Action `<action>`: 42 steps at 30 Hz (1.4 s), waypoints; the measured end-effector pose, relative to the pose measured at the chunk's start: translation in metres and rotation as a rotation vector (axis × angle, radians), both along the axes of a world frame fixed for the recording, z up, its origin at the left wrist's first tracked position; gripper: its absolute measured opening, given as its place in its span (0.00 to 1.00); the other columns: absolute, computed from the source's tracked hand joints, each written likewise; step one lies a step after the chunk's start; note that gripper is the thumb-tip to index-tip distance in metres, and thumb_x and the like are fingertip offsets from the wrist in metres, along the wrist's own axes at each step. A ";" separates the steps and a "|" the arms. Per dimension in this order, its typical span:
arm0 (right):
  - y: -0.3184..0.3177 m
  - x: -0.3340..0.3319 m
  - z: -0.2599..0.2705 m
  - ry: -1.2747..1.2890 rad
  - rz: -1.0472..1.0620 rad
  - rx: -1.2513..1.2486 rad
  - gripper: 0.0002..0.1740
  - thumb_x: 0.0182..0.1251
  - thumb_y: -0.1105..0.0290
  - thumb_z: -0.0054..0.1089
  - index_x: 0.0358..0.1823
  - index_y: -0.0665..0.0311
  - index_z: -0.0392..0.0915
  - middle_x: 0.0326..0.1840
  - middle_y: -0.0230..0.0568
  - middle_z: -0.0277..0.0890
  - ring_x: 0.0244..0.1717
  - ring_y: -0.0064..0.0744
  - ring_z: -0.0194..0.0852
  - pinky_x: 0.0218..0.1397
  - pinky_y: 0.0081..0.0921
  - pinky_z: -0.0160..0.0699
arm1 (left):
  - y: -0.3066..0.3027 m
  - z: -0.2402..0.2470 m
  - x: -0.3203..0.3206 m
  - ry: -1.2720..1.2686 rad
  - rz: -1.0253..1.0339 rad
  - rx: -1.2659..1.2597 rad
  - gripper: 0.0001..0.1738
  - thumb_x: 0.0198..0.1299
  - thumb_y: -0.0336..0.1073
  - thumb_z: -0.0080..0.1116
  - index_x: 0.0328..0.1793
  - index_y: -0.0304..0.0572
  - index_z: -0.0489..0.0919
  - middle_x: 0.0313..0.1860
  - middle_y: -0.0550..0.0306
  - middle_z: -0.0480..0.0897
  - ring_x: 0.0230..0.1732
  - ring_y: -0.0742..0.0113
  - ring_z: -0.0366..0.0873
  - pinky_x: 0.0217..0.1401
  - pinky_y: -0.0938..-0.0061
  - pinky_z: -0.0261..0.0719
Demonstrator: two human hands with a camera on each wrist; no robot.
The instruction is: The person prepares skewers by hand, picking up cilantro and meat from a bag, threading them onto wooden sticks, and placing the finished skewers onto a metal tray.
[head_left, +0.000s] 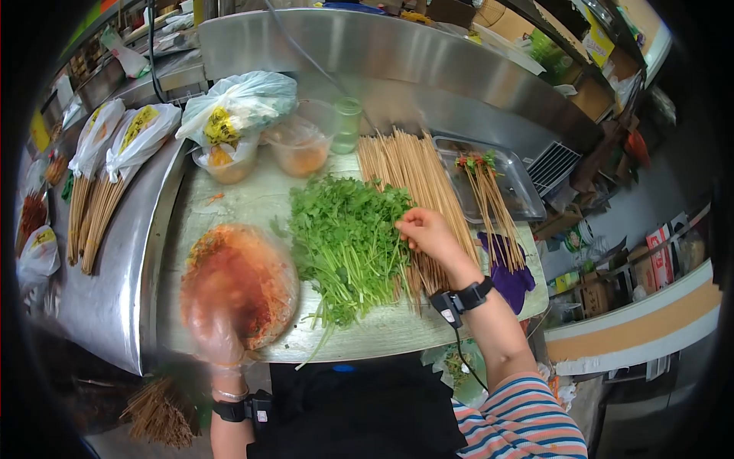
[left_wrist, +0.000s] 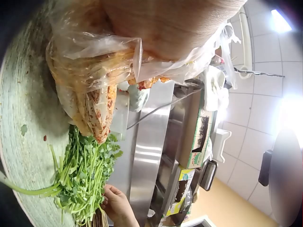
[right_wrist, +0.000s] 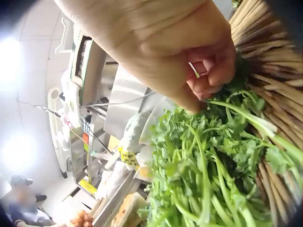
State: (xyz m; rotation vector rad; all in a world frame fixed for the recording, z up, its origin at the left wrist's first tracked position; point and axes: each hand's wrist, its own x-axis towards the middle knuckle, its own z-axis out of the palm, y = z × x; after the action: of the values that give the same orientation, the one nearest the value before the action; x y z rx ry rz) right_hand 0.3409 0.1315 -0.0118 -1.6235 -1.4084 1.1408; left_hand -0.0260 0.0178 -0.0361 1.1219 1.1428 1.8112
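Observation:
My left hand (head_left: 216, 327), in a clear plastic glove, reaches into a round bowl (head_left: 284, 287) of red-orange chili mix at the front left. Motion blurs it there, and its fingers are hidden. The glove (left_wrist: 87, 59) looks smeared with orange in the left wrist view. Beside the bowl lies a thick heap of cilantro (head_left: 344, 237), stems toward me. My bare right hand (head_left: 432, 233) is at the heap's right edge, its fingers curled and pinching a bit of cilantro. A pale green stem end (right_wrist: 194, 70) shows between thumb and fingers in the right wrist view.
Bamboo skewers (head_left: 409, 164) lie in a wide pile right of the cilantro. Filled skewers (head_left: 489, 191) rest across a metal tray (head_left: 520, 180), near a purple cloth (head_left: 511, 283). Plastic tubs (head_left: 302, 145), a bagged bundle (head_left: 245, 103) and a green bottle (head_left: 347, 126) stand behind.

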 end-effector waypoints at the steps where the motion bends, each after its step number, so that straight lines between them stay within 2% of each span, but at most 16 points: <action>1: -0.004 -0.001 0.004 -0.029 0.017 -0.011 0.09 0.63 0.67 0.63 0.31 0.65 0.75 0.21 0.30 0.74 0.18 0.17 0.70 0.19 0.17 0.66 | 0.000 0.002 0.001 0.001 0.002 -0.003 0.16 0.64 0.23 0.46 0.57 0.30 0.73 0.53 0.51 0.78 0.51 0.64 0.77 0.55 0.71 0.77; 3: -0.012 0.001 0.009 -0.089 0.043 -0.035 0.09 0.64 0.68 0.62 0.31 0.65 0.75 0.21 0.30 0.74 0.18 0.17 0.71 0.18 0.16 0.66 | 0.000 -0.001 0.000 -0.008 -0.026 -0.010 0.16 0.64 0.23 0.46 0.57 0.29 0.73 0.52 0.51 0.78 0.51 0.65 0.77 0.55 0.71 0.77; 4: -0.016 -0.003 0.012 0.000 0.045 -0.081 0.09 0.64 0.68 0.62 0.32 0.66 0.75 0.21 0.30 0.74 0.18 0.17 0.72 0.18 0.16 0.67 | 0.000 -0.008 -0.004 -0.017 -0.055 -0.013 0.16 0.64 0.23 0.46 0.57 0.29 0.73 0.52 0.51 0.78 0.50 0.65 0.77 0.55 0.72 0.77; 5: -0.017 -0.004 0.009 -0.029 0.060 -0.081 0.09 0.63 0.68 0.62 0.32 0.66 0.75 0.21 0.30 0.74 0.18 0.18 0.72 0.18 0.16 0.67 | 0.000 -0.011 -0.006 -0.026 -0.083 -0.017 0.16 0.64 0.23 0.46 0.57 0.29 0.73 0.52 0.51 0.78 0.50 0.65 0.77 0.55 0.72 0.77; 8: -0.014 -0.011 0.003 -0.096 0.110 -0.091 0.10 0.62 0.68 0.64 0.33 0.67 0.76 0.21 0.31 0.75 0.18 0.19 0.74 0.18 0.17 0.68 | -0.001 -0.001 0.002 -0.060 -0.057 -0.002 0.15 0.64 0.24 0.47 0.57 0.29 0.73 0.50 0.52 0.79 0.48 0.67 0.77 0.53 0.74 0.77; 11: -0.010 -0.017 -0.002 -0.280 0.211 -0.115 0.09 0.61 0.69 0.65 0.33 0.67 0.76 0.22 0.31 0.76 0.19 0.19 0.74 0.19 0.16 0.68 | -0.002 -0.002 0.005 0.077 0.121 0.017 0.15 0.64 0.25 0.49 0.56 0.30 0.73 0.49 0.53 0.79 0.47 0.67 0.77 0.52 0.74 0.77; 12: -0.009 -0.019 -0.004 -0.262 0.240 -0.109 0.09 0.59 0.69 0.66 0.32 0.67 0.76 0.21 0.32 0.76 0.19 0.20 0.75 0.20 0.18 0.70 | -0.002 -0.003 0.004 0.058 0.099 -0.031 0.14 0.64 0.26 0.50 0.55 0.31 0.74 0.49 0.53 0.79 0.49 0.67 0.76 0.53 0.73 0.76; 18: -0.005 0.002 0.017 0.012 0.085 -0.068 0.07 0.57 0.74 0.64 0.33 0.68 0.74 0.20 0.35 0.75 0.21 0.22 0.77 0.23 0.22 0.74 | -0.002 0.005 0.006 0.064 0.028 -0.013 0.14 0.64 0.26 0.50 0.55 0.30 0.75 0.50 0.52 0.79 0.49 0.66 0.76 0.55 0.72 0.75; 22: -0.001 0.011 0.038 -0.244 0.091 0.106 0.05 0.58 0.77 0.57 0.35 0.71 0.73 0.22 0.38 0.77 0.22 0.25 0.78 0.24 0.23 0.75 | -0.001 0.001 0.002 0.106 0.029 -0.012 0.14 0.63 0.25 0.50 0.55 0.30 0.75 0.50 0.52 0.79 0.48 0.66 0.76 0.54 0.73 0.75; 25: -0.004 0.005 0.041 -0.182 0.149 0.028 0.08 0.60 0.74 0.56 0.38 0.73 0.75 0.22 0.41 0.78 0.22 0.27 0.78 0.26 0.25 0.75 | -0.004 0.000 0.002 0.147 0.127 -0.045 0.13 0.63 0.25 0.50 0.54 0.30 0.75 0.49 0.52 0.79 0.47 0.67 0.76 0.54 0.73 0.75; 28: -0.002 0.002 0.036 -0.320 0.158 -0.152 0.11 0.67 0.69 0.54 0.40 0.72 0.76 0.22 0.39 0.78 0.23 0.24 0.78 0.26 0.19 0.75 | -0.003 -0.009 0.001 0.143 0.164 -0.028 0.13 0.63 0.25 0.50 0.53 0.30 0.76 0.49 0.53 0.80 0.48 0.67 0.77 0.54 0.73 0.75; 31: 0.002 0.010 0.016 -0.809 0.305 0.285 0.14 0.67 0.69 0.54 0.43 0.76 0.77 0.19 0.40 0.76 0.22 0.26 0.77 0.26 0.21 0.74 | -0.003 -0.002 0.002 0.108 0.087 -0.018 0.13 0.63 0.27 0.51 0.53 0.30 0.76 0.49 0.53 0.80 0.48 0.67 0.77 0.54 0.73 0.75; 32: 0.002 0.013 0.012 -0.746 0.268 0.214 0.15 0.67 0.71 0.54 0.48 0.76 0.76 0.22 0.41 0.77 0.21 0.26 0.76 0.26 0.24 0.74 | -0.002 -0.005 0.001 0.167 0.107 0.001 0.13 0.63 0.27 0.51 0.53 0.30 0.76 0.49 0.53 0.80 0.49 0.66 0.77 0.54 0.73 0.75; 35: -0.006 0.003 0.030 -0.459 0.125 0.167 0.13 0.67 0.73 0.52 0.49 0.74 0.76 0.25 0.39 0.78 0.22 0.24 0.75 0.28 0.23 0.74 | 0.001 -0.013 -0.004 0.300 0.141 0.042 0.13 0.63 0.27 0.50 0.53 0.30 0.76 0.50 0.53 0.80 0.49 0.66 0.77 0.54 0.73 0.76; 38: -0.006 0.005 0.046 -0.369 0.197 0.167 0.13 0.67 0.75 0.51 0.50 0.72 0.77 0.27 0.36 0.79 0.23 0.21 0.73 0.29 0.21 0.73 | 0.002 -0.013 -0.004 0.295 0.123 0.043 0.13 0.63 0.26 0.50 0.53 0.30 0.76 0.49 0.52 0.80 0.48 0.65 0.78 0.53 0.73 0.77; 42: -0.023 -0.014 0.077 -0.213 0.296 0.256 0.11 0.65 0.76 0.52 0.46 0.70 0.78 0.27 0.37 0.79 0.27 0.24 0.75 0.32 0.23 0.74 | 0.003 -0.015 -0.003 0.232 0.104 0.029 0.13 0.63 0.24 0.49 0.53 0.30 0.75 0.48 0.51 0.80 0.47 0.65 0.79 0.52 0.73 0.79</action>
State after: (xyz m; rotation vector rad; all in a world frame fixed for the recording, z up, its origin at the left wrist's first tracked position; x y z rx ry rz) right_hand 0.3266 0.1087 0.0649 -1.4184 -1.8985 0.9164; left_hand -0.0292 0.0204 -0.0506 1.3387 1.3336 1.8152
